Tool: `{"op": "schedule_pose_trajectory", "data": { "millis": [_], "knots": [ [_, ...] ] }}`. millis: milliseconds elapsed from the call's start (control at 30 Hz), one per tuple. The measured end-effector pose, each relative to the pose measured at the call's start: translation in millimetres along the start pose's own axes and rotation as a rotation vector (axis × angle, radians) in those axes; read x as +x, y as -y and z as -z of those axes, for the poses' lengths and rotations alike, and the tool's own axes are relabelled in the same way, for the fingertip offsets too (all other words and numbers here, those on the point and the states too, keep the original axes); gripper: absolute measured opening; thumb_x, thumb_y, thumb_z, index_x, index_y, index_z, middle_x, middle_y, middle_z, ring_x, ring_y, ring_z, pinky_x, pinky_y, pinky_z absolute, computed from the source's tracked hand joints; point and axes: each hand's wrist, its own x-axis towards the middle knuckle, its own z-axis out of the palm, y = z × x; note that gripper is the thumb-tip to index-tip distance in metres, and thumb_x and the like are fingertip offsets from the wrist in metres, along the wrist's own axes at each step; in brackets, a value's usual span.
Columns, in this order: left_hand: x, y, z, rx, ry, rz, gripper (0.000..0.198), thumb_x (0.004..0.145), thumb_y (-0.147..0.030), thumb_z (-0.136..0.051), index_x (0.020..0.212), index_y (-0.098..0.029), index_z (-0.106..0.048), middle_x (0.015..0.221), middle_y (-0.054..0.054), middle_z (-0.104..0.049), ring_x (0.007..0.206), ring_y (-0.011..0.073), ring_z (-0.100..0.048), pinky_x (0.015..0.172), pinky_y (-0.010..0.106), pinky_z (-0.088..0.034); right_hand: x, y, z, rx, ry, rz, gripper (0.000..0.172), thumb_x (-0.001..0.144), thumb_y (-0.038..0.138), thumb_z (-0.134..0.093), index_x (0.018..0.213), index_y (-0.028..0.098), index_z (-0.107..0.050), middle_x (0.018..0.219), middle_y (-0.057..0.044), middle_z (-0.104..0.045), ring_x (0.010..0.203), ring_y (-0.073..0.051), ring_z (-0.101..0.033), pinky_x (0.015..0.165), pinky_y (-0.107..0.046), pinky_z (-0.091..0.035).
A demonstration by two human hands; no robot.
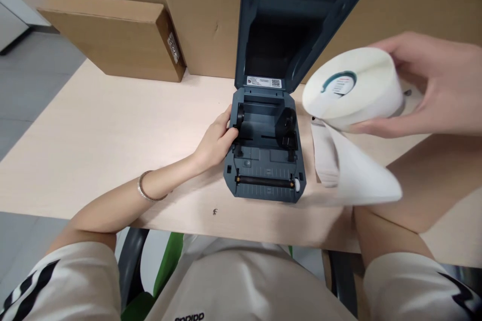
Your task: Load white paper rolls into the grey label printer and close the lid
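A dark blue-grey label printer (259, 160) stands on the table in the middle, its lid (297, 15) raised and leaning back. The bay inside shows black roll holders and a black roller near the front, with no roll between them. My left hand (216, 140) grips the printer's left wall, thumb over the edge. To the right of the printer, my right hand (433, 85) holds a thick roll of white labels (357, 90) above the table, tilted so its core faces left. A loose strip of the labels (361, 170) hangs and curls below it.
Cardboard boxes (113, 35) line the back of the light wooden table (94, 145). Under the roll lies a folded stack of pale paper (326, 158). A green and black chair (139, 271) shows at the table's front edge.
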Motion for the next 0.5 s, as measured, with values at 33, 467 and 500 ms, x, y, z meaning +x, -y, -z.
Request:
{"op": "schedule_pose_trajectory", "data": {
  "millis": [33, 467, 500],
  "knots": [
    [0.1, 0.7, 0.2, -0.002, 0.001, 0.000, 0.074, 0.092, -0.029, -0.053, 0.164, -0.016, -0.057, 0.174, 0.009, -0.062, 0.163, 0.0354, -0.057, 0.140, 0.051, -0.043, 3.7, 13.0, -5.3, 0.055, -0.020, 0.032, 0.092, 0.068, 0.093, -0.083, 0.140, 0.037, -0.066, 0.132, -0.009, -0.074, 0.120, -0.044, -0.074, 0.105, -0.066, -0.061],
    [-0.5, -0.8, -1.4, -0.031, -0.015, 0.038, 0.074, 0.091, -0.028, -0.053, 0.164, -0.017, -0.058, 0.169, 0.011, -0.067, 0.157, 0.0367, -0.060, 0.137, 0.052, -0.045, 58.5, 56.7, -97.4, -0.203, -0.014, 0.230, 0.065, 0.078, 0.044, -0.081, 0.136, 0.018, -0.071, 0.129, -0.014, -0.078, 0.119, -0.040, -0.072, 0.108, -0.057, -0.050],
    [-0.5, -0.6, -1.6, -0.033, -0.016, 0.041, 0.074, 0.091, -0.028, -0.053, 0.164, -0.018, -0.058, 0.168, 0.010, -0.067, 0.156, 0.0368, -0.061, 0.136, 0.052, -0.046, 61.4, 55.1, -102.3, -0.233, -0.009, 0.230, 0.065, 0.079, 0.044, -0.081, 0.138, 0.018, -0.071, 0.131, -0.014, -0.078, 0.120, -0.040, -0.072, 0.108, -0.055, -0.049]
  ]
}}
